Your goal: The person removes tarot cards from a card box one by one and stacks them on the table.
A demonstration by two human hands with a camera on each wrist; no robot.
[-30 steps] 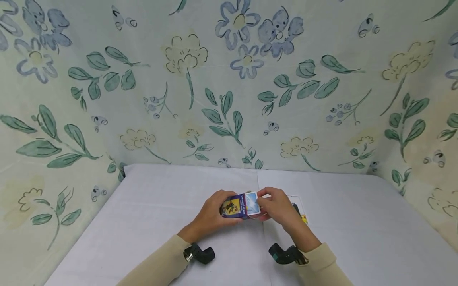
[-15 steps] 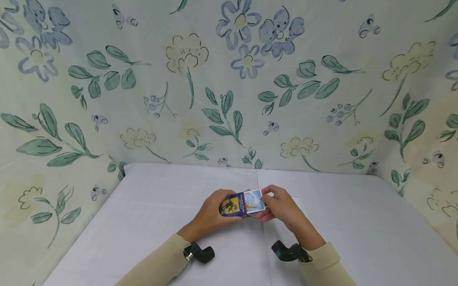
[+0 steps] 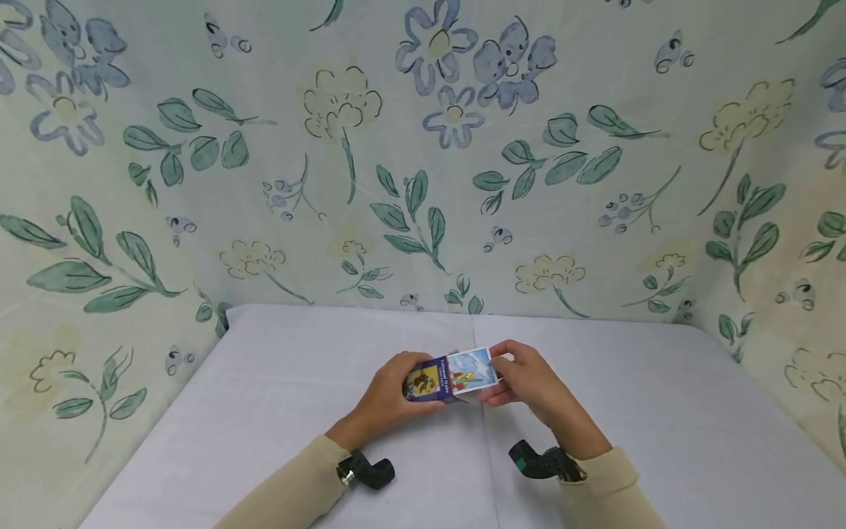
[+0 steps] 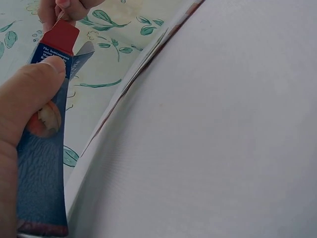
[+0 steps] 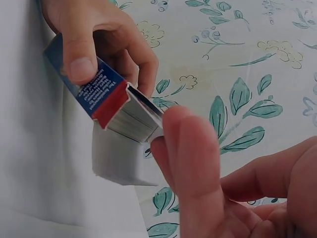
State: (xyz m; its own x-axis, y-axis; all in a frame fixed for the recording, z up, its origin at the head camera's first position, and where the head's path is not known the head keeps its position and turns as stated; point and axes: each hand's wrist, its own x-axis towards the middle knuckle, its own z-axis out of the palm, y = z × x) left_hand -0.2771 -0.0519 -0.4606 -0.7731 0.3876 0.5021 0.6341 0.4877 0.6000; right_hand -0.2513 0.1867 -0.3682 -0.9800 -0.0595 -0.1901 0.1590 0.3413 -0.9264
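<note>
While the person's left hand (image 3: 386, 397) is wrapping round a small dark blue cardboard box with a yellow picture panel (image 3: 423, 380), the right hand (image 3: 529, 378) is pinching the far right edge of a white-bordered card printed in pale blue with touches of red and yellow (image 3: 472, 367). The box is lying sideways in the grip over the middle of the white cloth-covered table (image 3: 297, 367), and the card is sticking out of its right end, part of its length remaining inside. The right wrist view is revealing what the head view is hiding: pale stacked card edges (image 5: 131, 121) are filling the open mouth, and a plain greyish-white flap (image 5: 116, 158) is hanging below it. The left wrist view is showing a narrow blue side with a red end flap (image 4: 62, 35) and a roundish orange-and-cream picture (image 4: 45, 120). On the front, lettering is reading "Universal Waite", a smaller line staying too tiny to make out; on the side, white print is beginning "The luminescent color", the left thumb partly covering the rest
</note>
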